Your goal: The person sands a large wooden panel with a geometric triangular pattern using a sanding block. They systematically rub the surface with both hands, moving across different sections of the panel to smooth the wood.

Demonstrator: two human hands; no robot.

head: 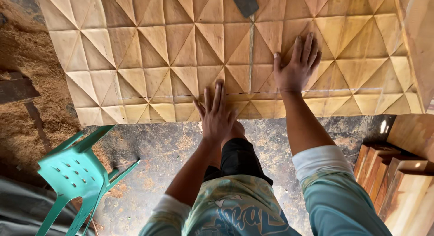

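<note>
A carved wooden panel [181, 50] fills the upper part of the frame, its pale surface cut into rows of raised triangular facets that form pyramid-like squares. It lies flat, its near edge running across the middle of the picture, and a thin dark line crosses it just above that edge.

Both of the person's hands rest on it, palms down. The left hand [217, 116] lies at the centre of the frame on the panel's near edge, its fingers straight and slightly spread, holding nothing. The right hand [296, 66] sits higher and to the right, flat on the facets, its fingers also extended and a little apart, thumb out to the left. The 2 hands are near each other but not touching.

A dark flat object [244, 1] lies on the panel at the top centre; what it is cannot be told.

Below the panel is a dark, stained floor [162, 150]. A green plastic chair [74, 172] lies tipped over at the lower left. Sawdust [27, 50] covers the ground along the left edge. At the lower right, stacked wooden blocks [398, 181] stand close together.
</note>
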